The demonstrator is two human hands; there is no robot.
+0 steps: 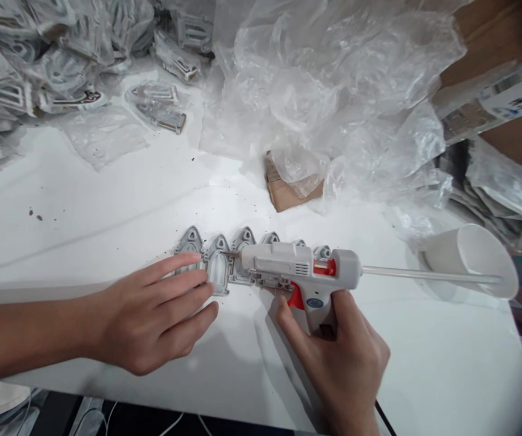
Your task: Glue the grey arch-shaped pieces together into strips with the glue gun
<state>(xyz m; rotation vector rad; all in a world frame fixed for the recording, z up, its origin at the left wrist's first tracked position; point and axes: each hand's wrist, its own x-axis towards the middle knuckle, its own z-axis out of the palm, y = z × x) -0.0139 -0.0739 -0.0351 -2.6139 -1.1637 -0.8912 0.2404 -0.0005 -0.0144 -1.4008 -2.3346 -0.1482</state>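
Observation:
My right hand [338, 351] is wrapped around the grip of a white hot glue gun [283, 259] with a red trigger. A long clear glue stick [424, 275] sticks out of its rear, pointing right. The nozzle lies over a row of several small grey arched pieces [218, 272], close to the second from the left. My left hand [165, 315] is stretched out flat, its fingertips on or just above the leftmost arched piece [191, 240]. The gun's body hides parts of the pieces to the right.
A white cup [479, 260] lies tipped at the right. Crumpled clear plastic bags [324, 91] fill the back, beside a piece of cardboard [288, 191]. Bagged grey pieces [61, 54] are heaped at the back left. A dark cord [384, 418] runs below my right wrist.

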